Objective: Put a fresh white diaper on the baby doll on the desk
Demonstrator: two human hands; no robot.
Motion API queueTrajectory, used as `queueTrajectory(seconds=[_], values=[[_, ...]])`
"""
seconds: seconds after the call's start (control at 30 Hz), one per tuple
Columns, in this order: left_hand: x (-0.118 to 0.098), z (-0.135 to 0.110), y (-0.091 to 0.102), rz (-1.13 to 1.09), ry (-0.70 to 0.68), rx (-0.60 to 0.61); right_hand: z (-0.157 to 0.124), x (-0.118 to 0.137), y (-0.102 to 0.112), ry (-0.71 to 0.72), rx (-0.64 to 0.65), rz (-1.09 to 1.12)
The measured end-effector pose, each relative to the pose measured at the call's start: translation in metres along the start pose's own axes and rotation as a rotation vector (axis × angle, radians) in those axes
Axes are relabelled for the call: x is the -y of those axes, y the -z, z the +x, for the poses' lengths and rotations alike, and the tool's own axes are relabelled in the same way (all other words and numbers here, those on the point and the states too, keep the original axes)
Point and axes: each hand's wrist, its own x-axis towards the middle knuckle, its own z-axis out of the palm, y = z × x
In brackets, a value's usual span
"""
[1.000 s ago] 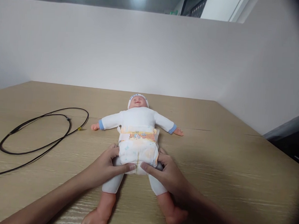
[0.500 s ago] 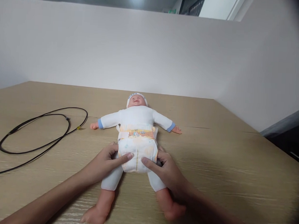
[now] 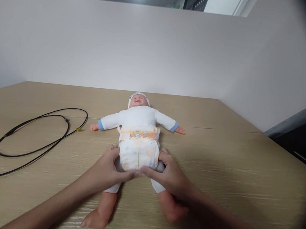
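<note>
Clearly, the diaper (image 3: 139, 152) is fitting round the hips of a doll (image 3: 139, 116), which is lying on its back on the table (image 3: 217, 157), its head pointing towards the wall (image 3: 120, 42). The printed waistband (image 3: 142, 135) is running across the belly, and a yellow line is marking the middle of the front. The padding is looking light and soft, so I am expecting it to crease under a thumb rather than resist; nothing is suggesting slipperiness. The thin, ruffled side edges are seeming likeliest to tear, so the thicker lower front and the leg openings are offering the better hold.

Accordingly, both hands are gripping there: the left hand (image 3: 108, 168) and the right hand (image 3: 173, 176) are clasping the diaper low down, one on each side, thumb tips lying side by side at the bottom front edge, fingers curling in by the leg openings. The fingertips are hiding, so how hard they are pressing I cannot tell.

Farther out, the doll's white-clad trunk is seeming soft, its bare feet (image 3: 95, 220) stiffer. Its arms are spreading wide, and beyond one of them a looped black cable (image 3: 61, 139) with a yellow tag (image 3: 78, 128) is lying on the table, apart from the doll.
</note>
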Motion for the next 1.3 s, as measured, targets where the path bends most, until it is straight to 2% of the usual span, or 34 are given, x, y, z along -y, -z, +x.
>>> queueTrajectory(seconds=[0.1,0.23,0.47,0.73,0.97,1.1,1.3], values=[[0.0,0.0,-0.004,0.116,-0.087,0.008,0.0,0.006,0.004,0.062,0.047,-0.106],[0.0,0.004,-0.005,0.142,-0.112,0.025,0.002,0.006,0.006,0.065,0.087,-0.179],[0.001,0.003,-0.004,0.17,-0.174,0.046,0.004,-0.005,0.004,0.122,0.065,-0.144],[0.005,0.004,-0.002,0.1,-0.182,0.053,0.007,-0.004,0.006,0.175,0.133,-0.189],[0.01,0.006,-0.005,0.18,-0.222,0.054,0.01,-0.004,0.007,0.182,0.126,-0.172],[0.009,0.005,-0.001,0.102,-0.212,0.05,0.011,-0.007,0.011,0.185,0.138,-0.141],[0.006,0.003,0.01,-0.028,-0.184,0.144,0.013,-0.015,0.015,0.209,0.165,-0.116]])
